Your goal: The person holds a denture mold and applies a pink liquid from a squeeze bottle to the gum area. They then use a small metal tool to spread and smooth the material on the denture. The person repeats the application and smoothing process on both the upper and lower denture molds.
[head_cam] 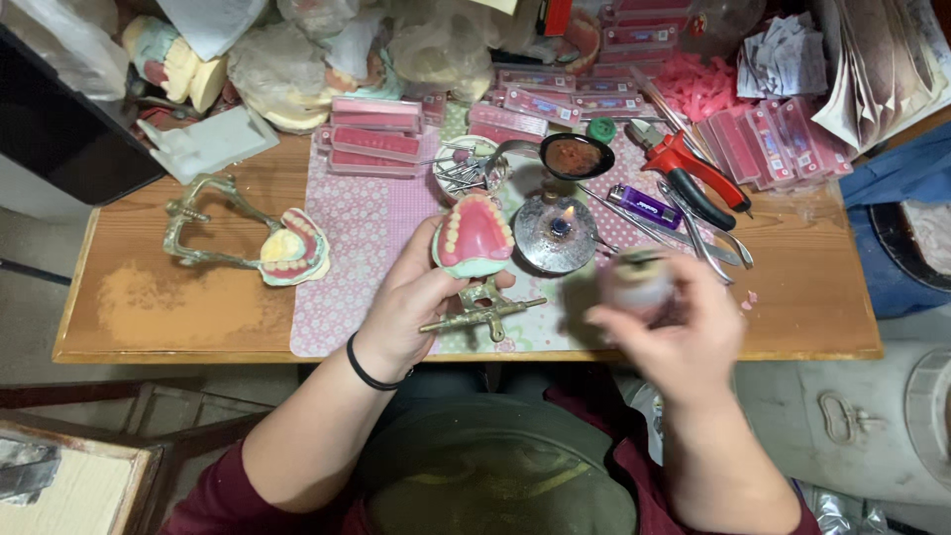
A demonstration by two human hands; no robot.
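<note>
My left hand [411, 302] holds a pink wax denture [475, 234] with a row of pale teeth, mounted on a brass articulator [483, 310] that hangs below my fingers. My right hand [674, 322] is blurred and grips a small rounded pale pink object [636, 280]; a thin metal tool seems to stick out of the same grip, but the blur hides its shape. Between my hands, slightly farther back, a small round metal spirit lamp [556, 233] burns with a low flame.
A second brass articulator [203, 226] with a denture model [293, 248] lies at the left on the wooden table [158, 307]. Behind are flat boxes of pink teeth [376, 139], red-handled pliers [693, 168], a purple lighter [644, 207], a dark ladle [576, 156] and plaster casts.
</note>
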